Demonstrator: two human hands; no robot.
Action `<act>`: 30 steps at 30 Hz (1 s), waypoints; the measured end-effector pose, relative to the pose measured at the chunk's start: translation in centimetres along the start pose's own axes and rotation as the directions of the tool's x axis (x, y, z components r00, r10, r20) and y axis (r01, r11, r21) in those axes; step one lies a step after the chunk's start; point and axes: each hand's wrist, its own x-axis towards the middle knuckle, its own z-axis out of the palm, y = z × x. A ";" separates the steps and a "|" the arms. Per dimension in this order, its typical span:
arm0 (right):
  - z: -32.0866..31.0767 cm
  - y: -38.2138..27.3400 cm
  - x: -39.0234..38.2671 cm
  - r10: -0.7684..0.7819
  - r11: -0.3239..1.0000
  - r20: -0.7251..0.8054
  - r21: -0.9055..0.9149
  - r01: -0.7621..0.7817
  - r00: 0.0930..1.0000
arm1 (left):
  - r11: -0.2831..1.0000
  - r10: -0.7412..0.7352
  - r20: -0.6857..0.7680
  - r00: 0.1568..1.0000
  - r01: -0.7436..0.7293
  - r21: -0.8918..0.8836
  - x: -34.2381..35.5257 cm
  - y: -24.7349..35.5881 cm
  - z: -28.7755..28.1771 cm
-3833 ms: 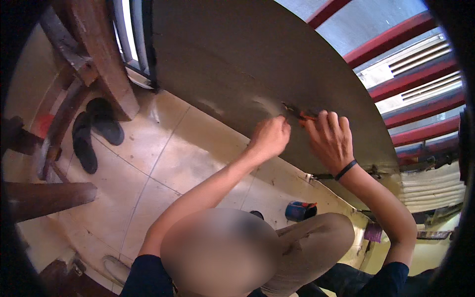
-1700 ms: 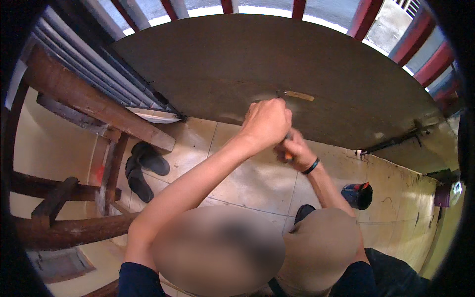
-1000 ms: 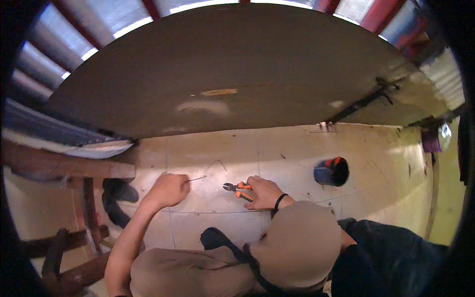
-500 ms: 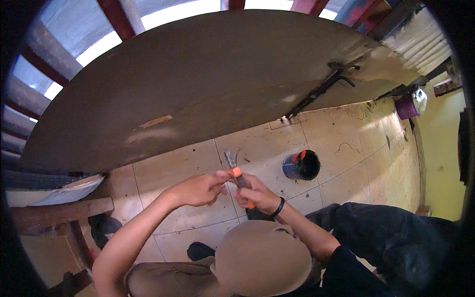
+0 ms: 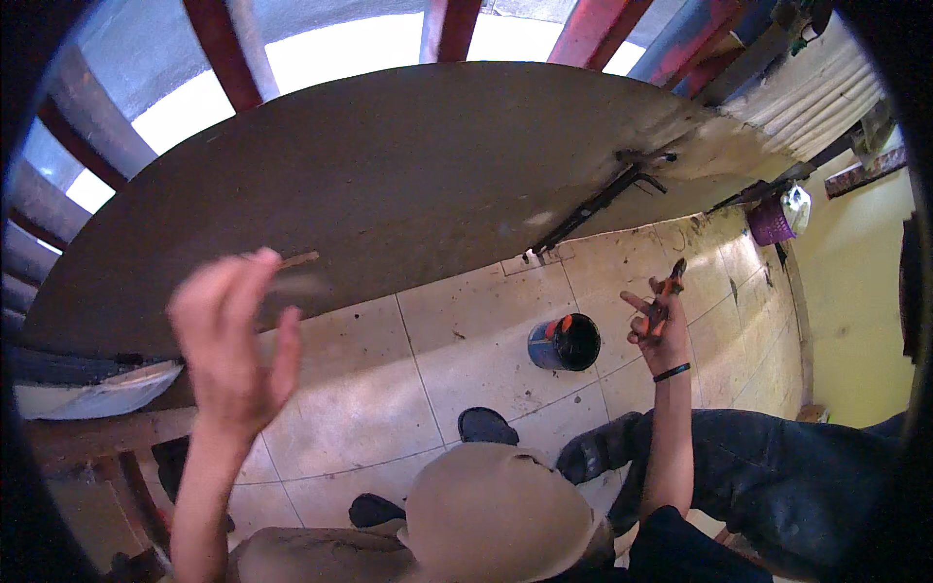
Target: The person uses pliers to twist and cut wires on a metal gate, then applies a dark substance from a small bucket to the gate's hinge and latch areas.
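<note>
My left hand (image 5: pixel 236 345), blurred by motion, is raised with fingers apart and holds nothing, in front of a large dark curved panel (image 5: pixel 437 165). A short tan strip (image 5: pixel 301 260) on the panel shows just beside its fingertips. On the right, my right hand (image 5: pixel 656 325) grips orange-handled cutting pliers (image 5: pixel 672 284) with their dark jaws pointing up, some of its fingers stretched out. A black-and-blue bucket (image 5: pixel 550 345) with something orange in it stands on the tiled floor (image 5: pixel 466 360) left of that hand.
Red slats (image 5: pixel 447 29) rise behind the panel. A black metal fitting (image 5: pixel 588 209) is fixed on its right part. A purple basket (image 5: pixel 768 223) sits by the yellow wall (image 5: pixel 841 321). Wooden beams (image 5: pixel 131 432) are at left. Dark trouser-like fabric (image 5: pixel 758 466) lies at lower right.
My hands, together half a second ago, have parted: the left rose to the left, the right moved right with the pliers. Earlier both worked at the panel, then came down over the floor.
</note>
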 end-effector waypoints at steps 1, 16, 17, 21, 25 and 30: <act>-0.4 0.6 -0.1 -0.004 1.000 -0.003 -0.008 0.004 1.000 | 0.994 0.059 -0.119 0.991 -0.047 0.100 1.2 -0.5 -1.2; 5.0 4.9 -5.2 0.108 0.963 0.349 0.196 -0.185 0.931 | 0.826 -0.017 -0.139 0.990 0.092 0.556 6.0 -1.8 -5.6; 5.5 4.9 -5.8 0.101 0.979 0.312 0.136 -0.149 0.945 | 0.796 -0.017 -0.124 0.992 0.088 0.599 6.1 -1.8 -5.7; 8.1 5.6 -7.4 0.141 0.987 0.303 0.030 -0.157 0.943 | 0.760 -0.006 -0.094 0.996 0.066 0.647 5.8 -1.8 -7.4; 9.6 8.1 -8.0 0.204 0.977 0.222 0.012 -0.212 0.954 | 0.847 -0.004 -0.130 0.991 0.073 0.527 4.6 -0.9 -6.0; 11.4 13.8 -1.3 0.463 0.809 0.428 0.154 -0.567 0.776 | 0.864 0.041 -0.068 0.997 -0.001 0.503 1.9 -0.2 -7.0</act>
